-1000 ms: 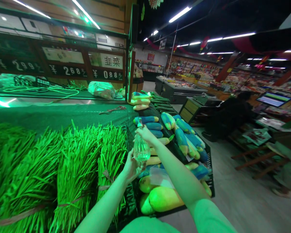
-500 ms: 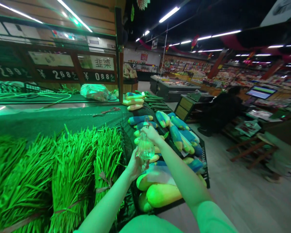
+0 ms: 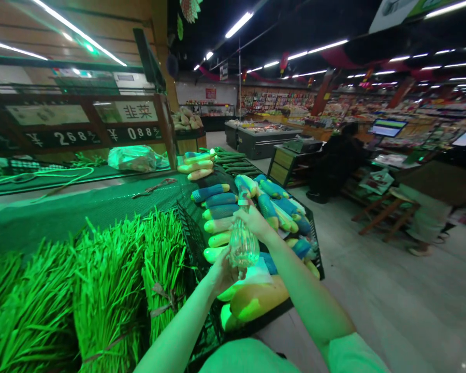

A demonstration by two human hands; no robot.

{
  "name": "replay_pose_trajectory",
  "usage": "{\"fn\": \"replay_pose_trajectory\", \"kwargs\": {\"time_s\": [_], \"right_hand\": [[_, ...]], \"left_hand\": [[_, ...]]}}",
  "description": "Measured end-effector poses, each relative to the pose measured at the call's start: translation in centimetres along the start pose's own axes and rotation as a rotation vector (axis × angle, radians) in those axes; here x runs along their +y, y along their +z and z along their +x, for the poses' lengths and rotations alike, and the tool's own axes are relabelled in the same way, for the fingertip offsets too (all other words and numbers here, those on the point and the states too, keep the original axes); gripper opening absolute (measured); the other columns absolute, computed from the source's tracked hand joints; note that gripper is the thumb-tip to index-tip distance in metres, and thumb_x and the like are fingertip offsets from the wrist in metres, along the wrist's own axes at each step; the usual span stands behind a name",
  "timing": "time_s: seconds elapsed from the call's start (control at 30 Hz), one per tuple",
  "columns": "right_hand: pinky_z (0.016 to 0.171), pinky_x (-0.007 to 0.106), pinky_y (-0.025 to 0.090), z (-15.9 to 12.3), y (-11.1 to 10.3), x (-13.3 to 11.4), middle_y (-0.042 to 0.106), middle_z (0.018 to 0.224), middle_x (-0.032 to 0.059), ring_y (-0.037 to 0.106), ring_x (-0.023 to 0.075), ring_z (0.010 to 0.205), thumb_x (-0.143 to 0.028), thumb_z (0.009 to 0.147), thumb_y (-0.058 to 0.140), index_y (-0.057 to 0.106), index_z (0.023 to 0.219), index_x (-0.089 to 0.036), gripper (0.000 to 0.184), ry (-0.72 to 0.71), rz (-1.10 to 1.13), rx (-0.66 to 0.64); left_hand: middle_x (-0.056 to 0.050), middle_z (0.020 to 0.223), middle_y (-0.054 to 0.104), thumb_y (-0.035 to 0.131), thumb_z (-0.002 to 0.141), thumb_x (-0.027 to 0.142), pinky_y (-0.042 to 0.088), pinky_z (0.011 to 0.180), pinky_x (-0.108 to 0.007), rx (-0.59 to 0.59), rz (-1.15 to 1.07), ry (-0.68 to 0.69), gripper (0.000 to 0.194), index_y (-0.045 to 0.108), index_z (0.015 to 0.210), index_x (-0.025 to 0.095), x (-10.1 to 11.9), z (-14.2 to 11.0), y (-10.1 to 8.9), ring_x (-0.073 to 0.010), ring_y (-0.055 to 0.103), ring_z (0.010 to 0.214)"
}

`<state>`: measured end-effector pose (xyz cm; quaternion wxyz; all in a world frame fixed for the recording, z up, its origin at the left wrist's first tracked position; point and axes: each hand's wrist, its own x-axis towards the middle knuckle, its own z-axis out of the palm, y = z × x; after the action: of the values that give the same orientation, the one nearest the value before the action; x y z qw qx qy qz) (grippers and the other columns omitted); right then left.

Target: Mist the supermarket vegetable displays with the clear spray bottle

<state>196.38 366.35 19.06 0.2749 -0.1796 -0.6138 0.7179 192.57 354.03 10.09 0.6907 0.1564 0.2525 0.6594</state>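
Observation:
Both my hands hold a transparent ribbed plastic spray bottle [image 3: 244,247] upright in front of me. My right hand [image 3: 253,220] is wrapped around its upper part, near the neck. My left hand [image 3: 222,272] cups its lower side. Below my left hand lie tied bundles of green garlic chives [image 3: 108,280] in a black wire crate [image 3: 192,238]. Beyond the bottle, a pile of squash in blue foam nets [image 3: 267,210] fills a dark display rack. A large yellow-green squash [image 3: 258,298] lies under my right forearm.
Pale cucumbers [image 3: 196,167] and dark green ones [image 3: 233,160] lie at the rack's far end. Scissors [image 3: 154,187] rest on green mesh, behind it a plastic bag [image 3: 132,158] and price boards [image 3: 93,124]. A seated person [image 3: 336,163] and a standing person [image 3: 427,207] are to the right.
My view has swung right, so the stall slides left in frame. The bottle and both hands shift slightly right and down, with the same hold on the bottle.

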Motion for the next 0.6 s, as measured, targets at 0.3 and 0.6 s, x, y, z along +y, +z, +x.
{"fn": "replay_pose_trajectory", "kwargs": {"time_s": [0.3,0.6], "right_hand": [[0.05,0.024,0.042,-8.3,-4.0,0.9,0.05,0.058,-0.0036,0.05,0.0096,0.049,-0.014,0.064,0.042,0.04,0.084,-0.018,0.021,-0.004,0.038,-0.038],[0.047,0.028,0.041,-19.6,-8.0,6.1,0.054,0.057,0.0022,0.052,0.0146,0.05,-0.021,0.067,0.04,0.046,0.062,-0.017,0.008,0.311,-0.013,0.354]], "left_hand": [[-0.004,0.072,0.051,0.037,0.071,0.033,0.033,0.048,-0.019,-0.132,0.219,-0.13,0.032,0.046,0.095,0.013,-4.3,-1.1,1.5,-0.0086,0.046,0.058],[-0.003,0.078,0.055,0.05,0.063,0.024,0.038,0.057,-0.023,-0.259,0.36,-0.546,0.033,0.046,0.095,0.017,-12.0,-2.6,1.5,-0.0093,0.051,0.06]]}}
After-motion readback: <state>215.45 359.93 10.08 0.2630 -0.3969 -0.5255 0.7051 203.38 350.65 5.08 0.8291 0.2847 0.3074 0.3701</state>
